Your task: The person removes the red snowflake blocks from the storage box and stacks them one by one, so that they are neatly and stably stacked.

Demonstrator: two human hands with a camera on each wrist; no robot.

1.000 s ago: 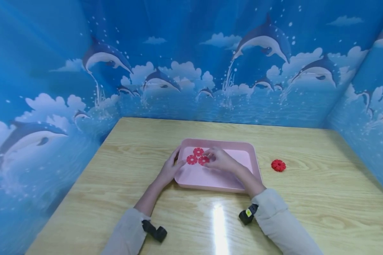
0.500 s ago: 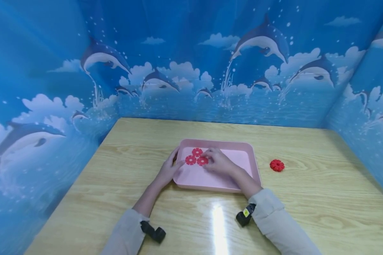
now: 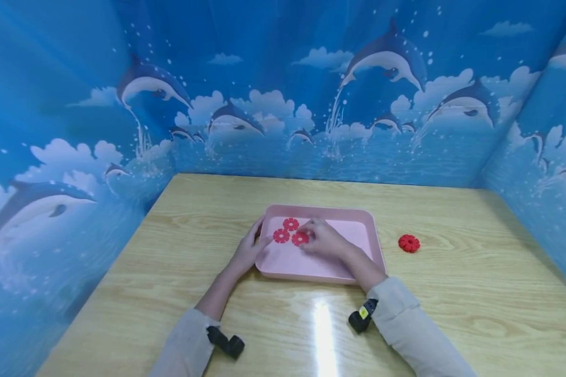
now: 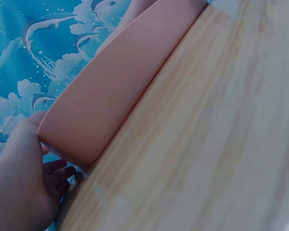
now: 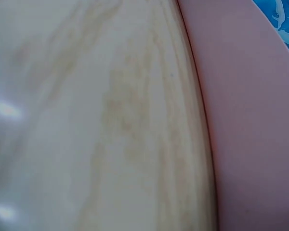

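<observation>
A pink tray [image 3: 330, 269] stands on the table, and three red notched flower-shaped discs [image 3: 281, 236] lie in its left part. My left hand [image 3: 247, 251] grips the tray's left side, the thumb over the rim and the fingers outside; the left wrist view also shows the hand at the tray's corner [image 4: 86, 120]. Reaching over the tray's front right, my right hand [image 3: 327, 241] pinches the rightmost disc [image 3: 300, 239], partly covering it. In the right wrist view only the tray's outer wall [image 5: 250, 120] and the table show; the hand is out of that view.
Right of the tray, a red flower-shaped piece [image 3: 409, 243], thicker-looking than the discs, lies on the wood-grain table [image 3: 471, 272]. A blue dolphin-print curtain [image 3: 264, 146] encloses the back and sides. Light glares off the table in front of the tray.
The head view has shifted slightly. The rightmost disc, under my right fingers, sits a touch farther from the other two. My left hand keeps its grip on the tray.
</observation>
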